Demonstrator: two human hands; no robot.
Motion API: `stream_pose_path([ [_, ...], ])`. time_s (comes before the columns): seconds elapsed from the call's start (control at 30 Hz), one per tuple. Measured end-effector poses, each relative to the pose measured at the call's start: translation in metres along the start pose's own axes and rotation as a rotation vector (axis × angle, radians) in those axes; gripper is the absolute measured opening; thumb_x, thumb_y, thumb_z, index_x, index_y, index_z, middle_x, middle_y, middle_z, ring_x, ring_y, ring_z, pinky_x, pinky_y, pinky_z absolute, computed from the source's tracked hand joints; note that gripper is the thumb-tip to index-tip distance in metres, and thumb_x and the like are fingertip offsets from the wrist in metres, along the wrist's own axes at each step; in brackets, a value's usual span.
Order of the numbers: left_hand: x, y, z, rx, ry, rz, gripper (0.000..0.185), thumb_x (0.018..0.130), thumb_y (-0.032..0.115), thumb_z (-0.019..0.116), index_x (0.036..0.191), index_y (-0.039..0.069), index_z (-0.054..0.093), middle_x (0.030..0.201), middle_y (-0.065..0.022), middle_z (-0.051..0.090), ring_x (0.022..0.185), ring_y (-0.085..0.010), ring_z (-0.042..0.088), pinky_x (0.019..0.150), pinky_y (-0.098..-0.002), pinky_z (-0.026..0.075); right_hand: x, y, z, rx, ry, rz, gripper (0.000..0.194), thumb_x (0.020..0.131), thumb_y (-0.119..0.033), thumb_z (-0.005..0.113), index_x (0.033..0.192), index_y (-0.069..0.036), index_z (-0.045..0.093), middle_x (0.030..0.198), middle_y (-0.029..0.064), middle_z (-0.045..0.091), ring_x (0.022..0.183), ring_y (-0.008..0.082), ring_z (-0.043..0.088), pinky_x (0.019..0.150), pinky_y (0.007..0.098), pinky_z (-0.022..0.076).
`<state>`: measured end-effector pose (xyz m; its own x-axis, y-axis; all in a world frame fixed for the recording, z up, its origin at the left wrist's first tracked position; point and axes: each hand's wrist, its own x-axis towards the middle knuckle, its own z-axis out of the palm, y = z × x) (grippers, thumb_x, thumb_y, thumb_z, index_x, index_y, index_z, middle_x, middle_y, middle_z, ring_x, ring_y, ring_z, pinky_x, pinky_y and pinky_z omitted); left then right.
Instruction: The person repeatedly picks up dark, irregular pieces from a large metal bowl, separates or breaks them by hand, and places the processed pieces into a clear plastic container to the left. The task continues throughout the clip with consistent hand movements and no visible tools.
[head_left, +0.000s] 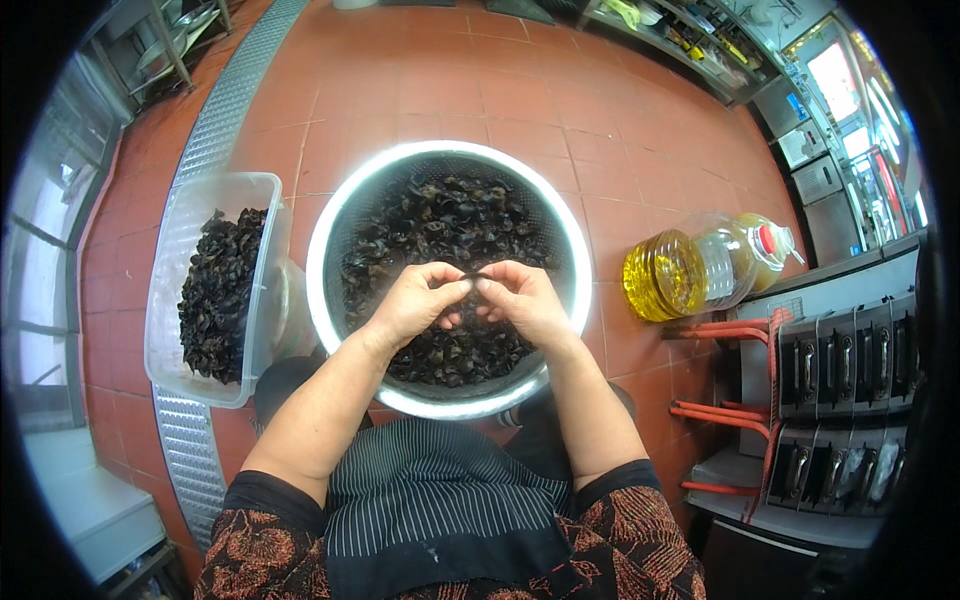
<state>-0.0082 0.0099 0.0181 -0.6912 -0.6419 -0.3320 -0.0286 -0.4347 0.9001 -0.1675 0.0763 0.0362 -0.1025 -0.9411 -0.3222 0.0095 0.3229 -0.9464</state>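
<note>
Over a large round perforated metal basin (337, 202) my two hands meet, thumbs and forefingers pinched together. Between them is a small dark piece of wood ear fungus (474, 276), mostly hidden by the fingertips. My left hand (420, 300) grips its left side and my right hand (523, 301) its right side. Below them the basin holds a wide heap of dark, wet-looking wood ear fungus (457, 217). To the left, a clear plastic tub (166, 300) contains more of the dark fungus (225, 300).
Right of the basin stand a large plastic bottle of yellow oil (664, 274) and another capped jug (765, 247). Red metal bars (720, 330) jut from a rack at the right. A metal drain grate (225, 112) crosses the red tiled floor (420, 82). Shelving (675, 45) stands at the back.
</note>
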Motion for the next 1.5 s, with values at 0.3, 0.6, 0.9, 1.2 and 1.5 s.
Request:
stream_pose_path([
  [0.3, -0.004, -0.001, 0.006, 0.198, 0.086, 0.157, 0.014, 0.088, 0.016, 0.052, 0.092, 0.003, 0.058, 0.068, 0.0013, 0.056, 0.053, -0.0042, 0.05, 0.048, -0.0171, 0.042, -0.005, 0.006, 0.015, -0.178, 0.129, -0.177, 0.014, 0.083, -0.009, 0.057, 0.092, 0.001, 0.059, 0.072, 0.0067, 0.061, 0.062, 0.0106, 0.058, 0.056, 0.0223, 0.0475],
  [0.6, 0.001, -0.009, 0.006, 0.62, 0.199, 0.571, 0.011, 0.084, 0.008, 0.052, 0.085, -0.001, 0.06, 0.066, -0.0035, 0.058, 0.056, -0.0082, 0.053, 0.051, -0.0243, 0.043, -0.003, 0.009, 0.021, -0.711, 0.281, -0.69, 0.004, 0.077, -0.003, 0.057, 0.08, -0.001, 0.058, 0.071, 0.0151, 0.058, 0.065, 0.0309, 0.058, 0.057, 0.0372, 0.0464],
  [0.9, -0.001, -0.006, 0.016, 0.026, 0.274, 0.253, 0.011, 0.087, 0.007, 0.051, 0.085, 0.0, 0.059, 0.068, -0.001, 0.058, 0.052, -0.0046, 0.052, 0.046, -0.0174, 0.043, -0.001, 0.007, 0.034, -0.603, 0.424, -0.853, 0.008, 0.076, 0.001, 0.058, 0.083, 0.0, 0.059, 0.069, 0.0131, 0.058, 0.06, 0.0246, 0.058, 0.053, 0.0308, 0.0461],
  [1.2, 0.0, -0.004, 0.019, -0.139, 0.378, 0.378, 0.012, 0.087, 0.01, 0.053, 0.088, 0.0, 0.059, 0.072, -0.0023, 0.059, 0.056, -0.006, 0.055, 0.048, -0.0185, 0.047, 0.003, 0.009, 0.041, 0.034, 0.381, -0.327, 0.009, 0.084, -0.007, 0.057, 0.089, 0.0, 0.058, 0.068, 0.0019, 0.058, 0.053, 0.0059, 0.052, 0.047, 0.0186, 0.0432],
  [1.5, 0.002, 0.011, -0.009, -0.309, 0.321, 0.125, 0.016, 0.089, 0.016, 0.048, 0.086, 0.002, 0.057, 0.073, -0.0025, 0.053, 0.056, -0.0096, 0.053, 0.047, -0.0196, 0.046, 0.011, -0.002, 0.017, 0.229, 0.454, -0.191, 0.013, 0.086, -0.011, 0.054, 0.093, 0.001, 0.055, 0.073, 0.0034, 0.058, 0.057, 0.0067, 0.053, 0.047, 0.0186, 0.0449],
])
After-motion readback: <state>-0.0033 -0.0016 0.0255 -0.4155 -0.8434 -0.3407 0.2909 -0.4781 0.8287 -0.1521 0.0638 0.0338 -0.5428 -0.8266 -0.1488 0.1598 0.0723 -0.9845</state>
